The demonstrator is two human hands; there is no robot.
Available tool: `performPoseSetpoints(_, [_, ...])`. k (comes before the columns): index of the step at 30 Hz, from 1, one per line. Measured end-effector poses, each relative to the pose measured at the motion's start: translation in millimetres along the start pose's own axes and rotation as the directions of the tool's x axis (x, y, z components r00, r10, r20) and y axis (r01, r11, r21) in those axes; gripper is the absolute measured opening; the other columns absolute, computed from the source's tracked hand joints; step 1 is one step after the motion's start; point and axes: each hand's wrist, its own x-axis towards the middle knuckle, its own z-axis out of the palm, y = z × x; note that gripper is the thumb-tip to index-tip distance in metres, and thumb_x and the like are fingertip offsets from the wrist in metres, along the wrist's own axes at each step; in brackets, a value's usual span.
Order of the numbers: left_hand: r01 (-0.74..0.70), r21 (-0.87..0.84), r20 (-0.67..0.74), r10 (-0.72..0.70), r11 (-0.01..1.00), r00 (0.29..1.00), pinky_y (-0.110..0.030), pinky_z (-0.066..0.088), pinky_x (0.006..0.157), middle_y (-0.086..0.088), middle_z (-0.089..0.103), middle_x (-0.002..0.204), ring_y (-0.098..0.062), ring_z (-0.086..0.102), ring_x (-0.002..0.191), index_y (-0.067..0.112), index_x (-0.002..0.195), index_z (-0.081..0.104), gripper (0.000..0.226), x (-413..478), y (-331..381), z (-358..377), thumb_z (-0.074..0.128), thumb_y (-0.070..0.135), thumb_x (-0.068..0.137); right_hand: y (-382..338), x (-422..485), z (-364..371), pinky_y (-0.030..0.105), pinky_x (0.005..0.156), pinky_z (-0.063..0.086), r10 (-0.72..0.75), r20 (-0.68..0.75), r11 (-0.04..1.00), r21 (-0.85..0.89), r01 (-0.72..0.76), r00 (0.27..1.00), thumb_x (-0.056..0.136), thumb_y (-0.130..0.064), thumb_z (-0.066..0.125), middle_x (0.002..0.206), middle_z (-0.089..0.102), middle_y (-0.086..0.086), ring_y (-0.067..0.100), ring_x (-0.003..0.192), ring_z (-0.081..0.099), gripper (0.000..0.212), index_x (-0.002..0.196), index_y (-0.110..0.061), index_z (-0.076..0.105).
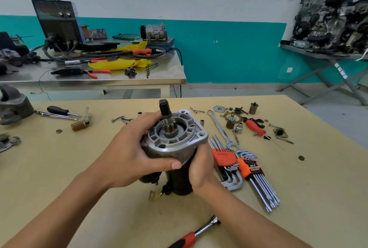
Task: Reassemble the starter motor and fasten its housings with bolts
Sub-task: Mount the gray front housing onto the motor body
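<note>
The starter motor (175, 138) stands upright in the middle of the wooden table (79, 168), its silver front housing on top and the black body below. A toothed pinion shaft with a black tip (164, 108) sticks up from the housing. My left hand (131, 154) grips the silver housing from the left, thumb across its front. My right hand (201, 168) wraps the black body from the right. Loose bolts (121, 118) lie behind the motor on the left. A ratchet with a red handle (196, 233) lies near the front edge.
Two orange hex key sets (239, 164) and a combination wrench (221, 128) lie right of the motor. Sockets, a red screwdriver (253, 127), washers and small parts scatter at the back right. A black screwdriver (59, 110) and grey castings sit at the left. A steel bench stands behind.
</note>
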Motion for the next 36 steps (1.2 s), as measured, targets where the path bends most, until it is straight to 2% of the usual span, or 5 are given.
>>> performPoseSetpoints(5, [0.008,-0.303,-0.073,-0.031,0.953,0.997,-0.024,0.053,0.095,0.001,0.062,0.136,-0.018,0.064,0.120,0.022,0.144,0.045,0.098,-23,-26,1,0.090,0.050,0.061,6,0,-1,0.015,0.081,0.053,0.054,0.027,0.987,0.148,-0.057,0.998,0.109,-0.026,0.018,0.099,0.077,-0.010,0.004,0.097,0.070,0.064,0.093,-0.039,0.078])
performPoseSetpoints(10, [-0.054,-0.489,-0.339,-0.133,0.871,0.931,-0.022,0.056,0.083,-0.001,0.072,0.115,-0.017,0.071,0.103,0.023,0.121,0.065,0.069,-40,-31,50,0.077,0.067,0.069,8,-5,-7,0.019,0.079,0.056,0.007,0.014,0.969,0.247,-0.010,1.000,0.096,-0.025,0.029,0.097,0.078,-0.005,0.008,0.095,0.072,0.044,0.102,-0.017,0.073])
performPoseSetpoints(16, [-0.117,-0.478,-0.533,-0.182,0.870,0.826,-0.022,0.057,0.070,0.001,0.075,0.091,-0.015,0.071,0.083,0.005,0.101,0.065,0.076,-18,-24,64,0.064,0.076,0.075,13,-4,-12,0.017,0.080,0.054,0.012,-0.088,0.972,0.237,0.009,0.996,0.093,-0.037,0.036,0.101,0.077,-0.005,0.008,0.100,0.071,0.043,0.101,-0.023,0.076])
performPoseSetpoints(24, [-0.137,-0.473,-0.534,-0.159,0.870,0.830,-0.022,0.055,0.073,-0.001,0.075,0.093,-0.016,0.071,0.085,0.006,0.103,0.067,0.062,-14,-31,60,0.053,0.065,0.090,14,-1,-11,0.017,0.086,0.052,0.051,-0.086,0.972,0.235,-0.029,0.995,0.088,-0.051,0.043,0.111,0.075,-0.009,0.007,0.110,0.067,0.040,0.106,-0.039,0.077])
performPoseSetpoints(36, [-0.107,-0.423,-0.534,-0.152,0.900,0.832,-0.022,0.052,0.063,0.004,0.075,0.083,-0.013,0.068,0.075,0.024,0.097,0.074,0.039,-8,-32,51,0.042,0.045,0.093,-1,1,-15,0.032,0.093,0.053,0.086,0.002,0.917,0.391,-0.080,0.996,0.091,-0.042,0.043,0.115,0.074,0.006,0.019,0.112,0.067,0.046,0.115,-0.016,0.073])
